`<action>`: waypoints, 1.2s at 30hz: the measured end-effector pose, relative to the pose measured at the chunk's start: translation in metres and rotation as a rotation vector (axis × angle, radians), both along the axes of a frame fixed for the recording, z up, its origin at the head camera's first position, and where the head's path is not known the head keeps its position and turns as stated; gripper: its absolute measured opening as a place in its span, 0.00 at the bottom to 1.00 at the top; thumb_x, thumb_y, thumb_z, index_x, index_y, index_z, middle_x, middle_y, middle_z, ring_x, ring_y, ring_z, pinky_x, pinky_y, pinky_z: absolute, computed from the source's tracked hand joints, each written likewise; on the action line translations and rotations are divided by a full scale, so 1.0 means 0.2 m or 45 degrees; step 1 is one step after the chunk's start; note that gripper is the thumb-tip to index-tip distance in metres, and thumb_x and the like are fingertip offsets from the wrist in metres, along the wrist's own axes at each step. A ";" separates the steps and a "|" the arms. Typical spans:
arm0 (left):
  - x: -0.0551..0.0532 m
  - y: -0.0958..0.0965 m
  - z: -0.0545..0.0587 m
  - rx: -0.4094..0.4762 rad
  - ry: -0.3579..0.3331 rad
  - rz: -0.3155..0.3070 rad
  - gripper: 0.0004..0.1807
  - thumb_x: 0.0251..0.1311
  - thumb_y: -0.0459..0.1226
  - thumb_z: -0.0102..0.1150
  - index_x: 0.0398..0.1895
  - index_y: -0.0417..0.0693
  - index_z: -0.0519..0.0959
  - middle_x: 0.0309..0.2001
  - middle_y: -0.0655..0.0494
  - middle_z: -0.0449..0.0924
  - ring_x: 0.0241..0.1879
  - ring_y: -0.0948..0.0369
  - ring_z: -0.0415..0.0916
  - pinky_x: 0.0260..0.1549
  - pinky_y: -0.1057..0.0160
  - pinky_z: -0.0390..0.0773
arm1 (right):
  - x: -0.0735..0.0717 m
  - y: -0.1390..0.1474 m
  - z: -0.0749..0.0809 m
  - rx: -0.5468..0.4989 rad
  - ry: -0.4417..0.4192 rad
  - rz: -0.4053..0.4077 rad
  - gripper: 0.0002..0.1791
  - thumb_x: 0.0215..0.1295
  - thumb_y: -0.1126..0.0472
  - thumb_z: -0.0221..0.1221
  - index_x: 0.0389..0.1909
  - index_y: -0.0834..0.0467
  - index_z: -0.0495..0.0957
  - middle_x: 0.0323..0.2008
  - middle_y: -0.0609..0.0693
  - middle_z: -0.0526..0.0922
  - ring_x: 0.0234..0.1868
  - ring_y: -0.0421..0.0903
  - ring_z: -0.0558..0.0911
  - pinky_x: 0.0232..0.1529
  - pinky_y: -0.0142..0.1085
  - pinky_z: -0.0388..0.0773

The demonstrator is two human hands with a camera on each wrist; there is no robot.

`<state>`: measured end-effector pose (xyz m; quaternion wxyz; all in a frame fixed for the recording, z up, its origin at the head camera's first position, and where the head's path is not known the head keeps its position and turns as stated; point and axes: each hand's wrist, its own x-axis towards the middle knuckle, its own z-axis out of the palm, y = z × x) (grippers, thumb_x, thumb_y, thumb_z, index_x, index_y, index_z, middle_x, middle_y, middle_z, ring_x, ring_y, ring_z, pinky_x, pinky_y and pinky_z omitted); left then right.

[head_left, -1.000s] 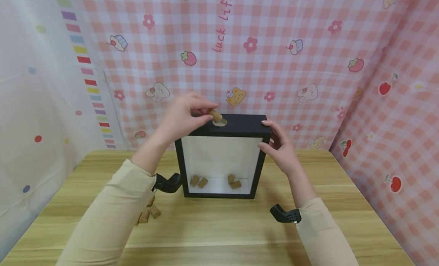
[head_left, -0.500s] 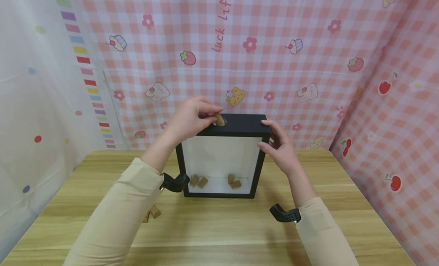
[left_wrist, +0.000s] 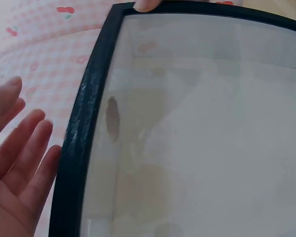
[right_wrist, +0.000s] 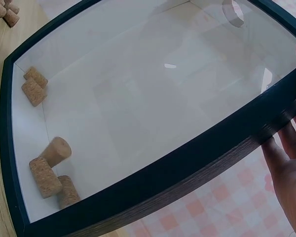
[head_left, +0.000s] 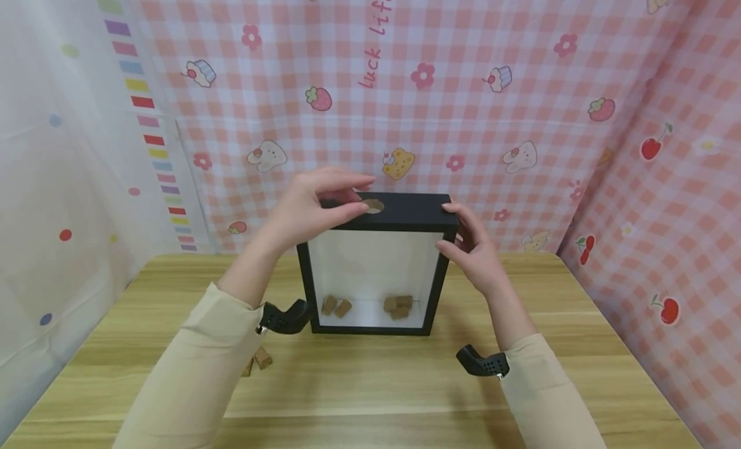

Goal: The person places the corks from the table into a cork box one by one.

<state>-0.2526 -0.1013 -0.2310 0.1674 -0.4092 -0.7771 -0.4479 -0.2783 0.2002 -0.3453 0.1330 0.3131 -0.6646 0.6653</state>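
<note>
A black-framed shadow box point(head_left: 405, 211) with a clear front stands upright on the table. Its top edge has a round hole point(head_left: 375, 206). Several corks point(head_left: 399, 305) lie on the white floor inside, two at the left and a group at the right; the right wrist view shows that group of corks point(right_wrist: 45, 177) closely. Beside the hole hovers my left hand point(head_left: 315, 201), fingers and thumb apart with nothing between them. At the top right corner my right hand point(head_left: 475, 249) grips the frame, thumb in front and fingers over the top and side.
A few loose corks point(head_left: 262, 357) lie on the wooden table point(head_left: 359, 391) left of the box, partly hidden by the left sleeve. Behind the table hangs a pink checked curtain point(head_left: 463, 114). Each wrist carries a black camera mount point(head_left: 480, 361).
The cork that my left hand pinched over the hole has dropped in and joined the right group. My left fingers have parted and drawn slightly left. My right hand has stayed put.
</note>
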 end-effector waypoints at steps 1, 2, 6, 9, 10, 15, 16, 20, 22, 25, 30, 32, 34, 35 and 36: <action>0.01 -0.01 0.00 0.014 -0.005 -0.014 0.20 0.59 0.29 0.67 0.56 0.39 0.82 0.50 0.47 0.83 0.42 0.59 0.82 0.45 0.62 0.81 | 0.00 0.00 0.00 0.001 -0.003 -0.003 0.33 0.64 0.78 0.57 0.65 0.48 0.71 0.66 0.52 0.68 0.59 0.48 0.70 0.54 0.32 0.74; 0.02 -0.02 0.00 0.024 -0.013 -0.024 0.20 0.59 0.28 0.68 0.55 0.39 0.82 0.50 0.47 0.83 0.42 0.59 0.82 0.45 0.62 0.81 | 0.00 0.00 0.00 0.002 -0.005 -0.004 0.33 0.64 0.78 0.58 0.65 0.48 0.71 0.66 0.52 0.68 0.59 0.48 0.70 0.54 0.31 0.74; 0.04 -0.07 0.00 0.007 -0.073 -0.022 0.19 0.58 0.29 0.69 0.54 0.38 0.83 0.48 0.50 0.84 0.43 0.60 0.82 0.43 0.62 0.82 | 0.01 0.00 0.00 0.007 -0.008 -0.007 0.33 0.64 0.78 0.58 0.66 0.48 0.71 0.66 0.52 0.68 0.60 0.48 0.70 0.54 0.31 0.74; 0.05 -0.12 0.00 0.000 -0.134 0.007 0.18 0.58 0.30 0.70 0.53 0.39 0.83 0.50 0.52 0.84 0.45 0.60 0.82 0.43 0.62 0.82 | 0.00 0.00 0.00 0.007 -0.001 -0.003 0.33 0.64 0.78 0.58 0.66 0.48 0.71 0.65 0.52 0.68 0.59 0.48 0.70 0.54 0.31 0.74; 0.05 -0.14 -0.01 0.002 -0.150 0.021 0.18 0.58 0.31 0.70 0.53 0.40 0.84 0.50 0.52 0.84 0.45 0.60 0.82 0.44 0.62 0.81 | 0.00 0.00 0.00 0.009 0.001 -0.004 0.33 0.64 0.78 0.58 0.66 0.49 0.71 0.65 0.52 0.68 0.59 0.48 0.70 0.54 0.31 0.74; 0.07 -0.24 -0.04 0.067 -0.188 0.088 0.18 0.59 0.31 0.68 0.54 0.42 0.83 0.47 0.51 0.85 0.44 0.60 0.82 0.41 0.65 0.80 | 0.00 0.00 0.00 0.011 -0.001 -0.014 0.33 0.64 0.78 0.58 0.66 0.49 0.71 0.64 0.52 0.69 0.58 0.48 0.71 0.53 0.31 0.74; 0.07 -0.26 -0.05 0.092 -0.182 0.093 0.19 0.59 0.30 0.67 0.55 0.41 0.83 0.45 0.50 0.85 0.43 0.60 0.82 0.41 0.66 0.80 | 0.00 0.00 0.00 0.013 -0.003 -0.018 0.32 0.64 0.78 0.58 0.65 0.49 0.71 0.64 0.52 0.69 0.58 0.48 0.71 0.53 0.31 0.74; 0.08 -0.35 -0.11 0.208 -0.137 0.054 0.19 0.60 0.26 0.64 0.56 0.38 0.81 0.45 0.48 0.85 0.43 0.59 0.82 0.40 0.67 0.81 | 0.00 0.00 0.00 0.017 -0.012 -0.026 0.32 0.64 0.77 0.58 0.66 0.48 0.71 0.65 0.52 0.69 0.59 0.48 0.71 0.53 0.31 0.74; 0.08 -0.39 -0.13 0.267 -0.130 0.028 0.20 0.60 0.24 0.63 0.57 0.36 0.80 0.46 0.48 0.85 0.43 0.58 0.83 0.41 0.67 0.81 | 0.00 0.00 0.00 0.018 -0.014 -0.028 0.32 0.64 0.77 0.58 0.66 0.48 0.71 0.65 0.52 0.69 0.58 0.47 0.71 0.53 0.31 0.74; 0.07 -0.44 -0.18 0.323 -0.143 0.029 0.20 0.60 0.23 0.62 0.57 0.36 0.80 0.46 0.51 0.85 0.43 0.59 0.83 0.43 0.67 0.81 | 0.01 0.00 0.00 0.016 -0.015 -0.027 0.33 0.64 0.77 0.58 0.65 0.48 0.71 0.65 0.52 0.68 0.58 0.47 0.71 0.53 0.31 0.74; 0.06 -0.54 -0.28 0.285 -0.204 0.139 0.20 0.62 0.26 0.62 0.59 0.37 0.79 0.48 0.53 0.85 0.44 0.61 0.83 0.43 0.68 0.81 | 0.01 0.00 0.00 0.008 -0.012 -0.026 0.33 0.64 0.78 0.58 0.65 0.47 0.71 0.67 0.51 0.68 0.58 0.46 0.71 0.52 0.31 0.74; 0.05 -0.58 -0.33 0.235 -0.239 0.199 0.20 0.63 0.27 0.62 0.60 0.38 0.79 0.49 0.54 0.85 0.44 0.62 0.82 0.42 0.68 0.81 | 0.00 0.00 0.00 0.007 -0.009 -0.024 0.33 0.64 0.78 0.58 0.65 0.48 0.71 0.66 0.51 0.68 0.58 0.47 0.71 0.52 0.31 0.74; 0.04 -0.63 -0.39 0.164 -0.273 0.257 0.21 0.64 0.30 0.63 0.61 0.38 0.78 0.50 0.53 0.84 0.44 0.64 0.82 0.40 0.69 0.81 | 0.00 0.00 0.00 0.008 -0.006 -0.023 0.33 0.64 0.78 0.58 0.66 0.48 0.71 0.66 0.52 0.68 0.58 0.47 0.71 0.53 0.31 0.74; 0.04 -0.66 -0.42 0.129 -0.290 0.275 0.21 0.64 0.30 0.63 0.61 0.38 0.78 0.51 0.52 0.84 0.44 0.65 0.81 0.40 0.69 0.81 | 0.00 0.00 0.00 0.008 -0.005 -0.023 0.33 0.64 0.78 0.58 0.66 0.49 0.71 0.65 0.52 0.69 0.58 0.47 0.71 0.53 0.31 0.74; 0.04 -0.68 -0.45 0.093 -0.304 0.288 0.22 0.65 0.31 0.63 0.62 0.38 0.77 0.51 0.51 0.84 0.44 0.65 0.81 0.40 0.69 0.81 | 0.00 0.00 0.00 0.009 -0.004 -0.021 0.33 0.64 0.78 0.58 0.66 0.49 0.71 0.65 0.52 0.69 0.58 0.47 0.71 0.53 0.31 0.74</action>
